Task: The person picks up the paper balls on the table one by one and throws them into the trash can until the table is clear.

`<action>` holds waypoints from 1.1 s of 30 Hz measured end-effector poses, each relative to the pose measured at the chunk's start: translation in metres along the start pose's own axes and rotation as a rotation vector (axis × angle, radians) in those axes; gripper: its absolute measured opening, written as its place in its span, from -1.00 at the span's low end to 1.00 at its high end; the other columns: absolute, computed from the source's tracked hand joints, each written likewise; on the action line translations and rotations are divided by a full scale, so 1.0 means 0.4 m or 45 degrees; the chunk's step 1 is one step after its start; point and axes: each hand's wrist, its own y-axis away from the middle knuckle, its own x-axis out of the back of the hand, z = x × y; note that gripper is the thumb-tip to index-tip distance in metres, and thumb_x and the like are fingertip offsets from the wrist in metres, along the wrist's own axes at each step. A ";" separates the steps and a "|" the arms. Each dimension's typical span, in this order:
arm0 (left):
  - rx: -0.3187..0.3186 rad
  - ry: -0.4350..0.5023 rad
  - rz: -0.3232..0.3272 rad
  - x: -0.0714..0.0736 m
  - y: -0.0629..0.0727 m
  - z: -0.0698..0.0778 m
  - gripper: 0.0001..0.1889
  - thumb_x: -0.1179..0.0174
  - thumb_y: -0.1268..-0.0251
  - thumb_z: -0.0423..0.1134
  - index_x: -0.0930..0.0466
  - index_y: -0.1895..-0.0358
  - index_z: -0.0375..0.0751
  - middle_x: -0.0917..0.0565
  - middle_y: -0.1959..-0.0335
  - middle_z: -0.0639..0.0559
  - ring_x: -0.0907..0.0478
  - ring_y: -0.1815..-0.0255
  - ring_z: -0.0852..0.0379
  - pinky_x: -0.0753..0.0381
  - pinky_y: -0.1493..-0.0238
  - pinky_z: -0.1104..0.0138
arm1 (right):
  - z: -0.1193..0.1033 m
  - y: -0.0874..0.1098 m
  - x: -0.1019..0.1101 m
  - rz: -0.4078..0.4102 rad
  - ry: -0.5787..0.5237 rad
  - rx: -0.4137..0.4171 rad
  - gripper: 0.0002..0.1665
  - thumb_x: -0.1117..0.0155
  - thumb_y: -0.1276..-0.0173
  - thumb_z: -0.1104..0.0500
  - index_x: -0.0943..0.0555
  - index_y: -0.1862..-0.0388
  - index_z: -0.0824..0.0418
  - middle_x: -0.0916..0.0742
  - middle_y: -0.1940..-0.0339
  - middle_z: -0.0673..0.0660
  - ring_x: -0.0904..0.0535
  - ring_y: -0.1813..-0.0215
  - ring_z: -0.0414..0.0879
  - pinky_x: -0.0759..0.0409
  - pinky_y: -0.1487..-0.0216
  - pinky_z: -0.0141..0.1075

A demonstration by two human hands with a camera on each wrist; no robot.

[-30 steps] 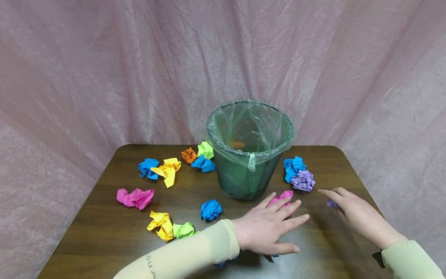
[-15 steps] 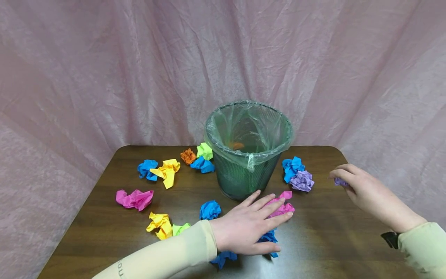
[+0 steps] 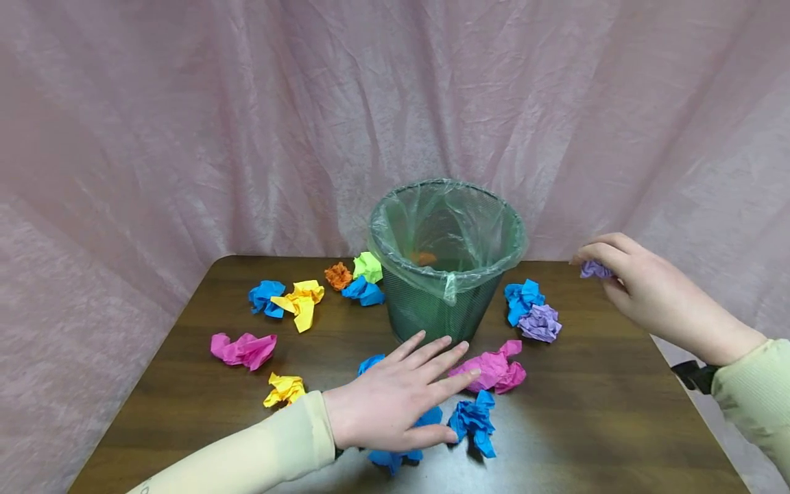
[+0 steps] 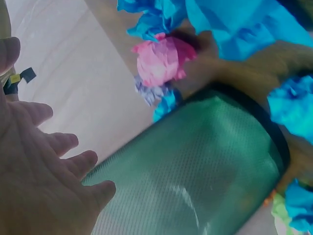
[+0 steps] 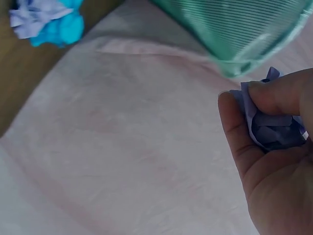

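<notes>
Right grip (image 3: 666, 295): narrow, thumb and fingers pinching a crumpled purple paper (image 3: 595, 269). The right wrist view confirms the paper lies between thumb and fingertips, part of it projecting past them. In the head view the held paper is to the right of the mesh bin (image 3: 426, 319), raised and clearly apart from the bin's rim. On the counter (image 3: 592, 425), nearer the bin than the right grip is, a second purple ball (image 3: 540, 323) sits against a blue ball (image 3: 523, 300).

Left grip (image 3: 395, 405): wide, fingers straight and spread, palm down in front of the bin, holding nothing. A pink paper (image 3: 492, 370) lies just beyond its fingertips on the right, and a blue crumple (image 3: 474, 422) lies beside the thumb. Further blue pieces are partly hidden by the hand; whether it touches them cannot be told.

The bin stands upright with a clear liner (image 3: 450, 281) folded over its rim; an orange shape shows inside. To its left lie an orange ball (image 3: 337, 276), a green paper (image 3: 367, 267) and a blue paper (image 3: 363, 292), grouped closely. Farther left, a blue piece (image 3: 265, 298) adjoins a yellow paper (image 3: 300, 304).
</notes>
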 end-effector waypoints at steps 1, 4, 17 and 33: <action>0.011 0.015 0.004 0.006 0.009 -0.005 -0.20 0.34 -0.53 0.43 0.13 -0.68 0.17 0.29 -0.69 0.10 0.35 -0.69 0.02 0.27 -0.60 -0.06 | -0.006 -0.016 0.006 0.002 -0.009 0.005 -0.35 -0.27 -0.06 0.69 -0.64 -0.04 0.15 -0.63 -0.05 0.01 -0.56 -0.04 -0.10 -0.28 -0.06 -0.68; 0.058 0.043 0.030 0.024 0.040 -0.024 -0.20 0.30 -0.53 0.42 0.14 -0.69 0.19 0.28 -0.69 0.12 0.31 -0.69 0.01 0.26 -0.60 -0.07 | -0.028 -0.067 0.021 0.002 -0.044 0.017 -0.39 -0.27 -0.12 0.67 -0.64 -0.06 0.16 -0.63 -0.06 0.02 -0.55 -0.06 -0.10 -0.26 -0.08 -0.70; 0.269 -0.007 0.131 0.063 0.160 -0.108 -0.18 0.14 -0.52 0.39 0.04 -0.69 0.11 0.15 -0.70 0.08 0.27 -0.69 -0.01 0.18 -0.59 -0.11 | -0.122 -0.292 0.026 -0.202 -0.158 0.114 -0.58 -0.28 -0.40 0.47 -0.61 -0.14 0.11 -0.62 -0.08 0.01 -0.56 -0.01 -0.11 -0.57 0.00 -0.17; 0.563 0.076 0.140 0.053 0.233 -0.200 -0.17 0.04 -0.48 0.38 0.01 -0.68 0.15 0.15 -0.70 0.11 0.21 -0.68 -0.02 0.11 -0.56 -0.19 | -0.155 -0.448 -0.030 -0.583 -0.175 0.043 -0.58 -0.23 -0.47 0.38 -0.62 -0.21 0.02 -0.64 -0.09 0.06 -0.59 -0.01 -0.03 -0.58 -0.04 -0.09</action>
